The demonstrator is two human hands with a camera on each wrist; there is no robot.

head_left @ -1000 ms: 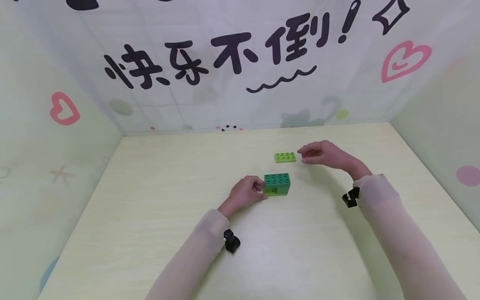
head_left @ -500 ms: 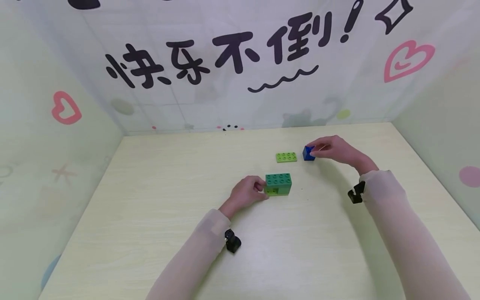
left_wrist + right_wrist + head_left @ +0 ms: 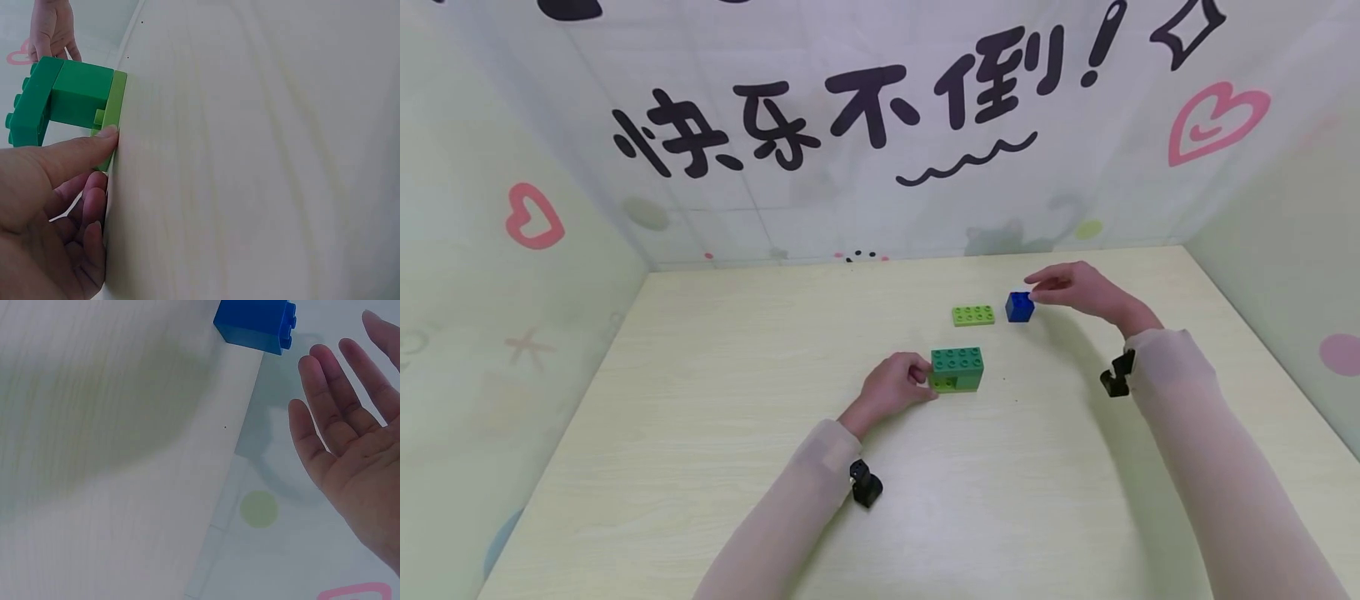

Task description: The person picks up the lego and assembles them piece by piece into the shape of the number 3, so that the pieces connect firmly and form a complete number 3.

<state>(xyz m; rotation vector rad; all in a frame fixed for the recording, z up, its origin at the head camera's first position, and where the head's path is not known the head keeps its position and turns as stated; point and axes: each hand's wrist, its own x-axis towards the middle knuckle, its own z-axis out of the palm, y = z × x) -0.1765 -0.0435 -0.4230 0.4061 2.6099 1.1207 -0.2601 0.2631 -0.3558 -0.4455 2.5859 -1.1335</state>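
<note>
My left hand (image 3: 895, 382) holds the left end of a small stack of toy building bricks (image 3: 957, 360). The stack has a green studded brick on top, a green brick under its right part, and a lime plate (image 3: 117, 100) at the bottom. In the left wrist view a fingertip presses the plate's edge while other fingers curl below. Behind the stack lies a loose lime plate (image 3: 973, 315), studs up. To its right stands a blue brick (image 3: 1019, 307). My right hand (image 3: 1078, 287) hovers at the blue brick's upper right, fingers spread apart and holding nothing in the right wrist view (image 3: 356, 419).
Everything stands on a pale wood-grain table (image 3: 715, 400). A white printed cloth wall (image 3: 820, 208) rises along its far edge, with side walls at left and right. A black wrist device (image 3: 867, 483) sits on the left sleeve, and another (image 3: 1117, 375) on the right.
The right hand has let go of the blue brick and drawn back up and to the right, leaving the brick uncovered on the table. The left hand and the stack stay put.
</note>
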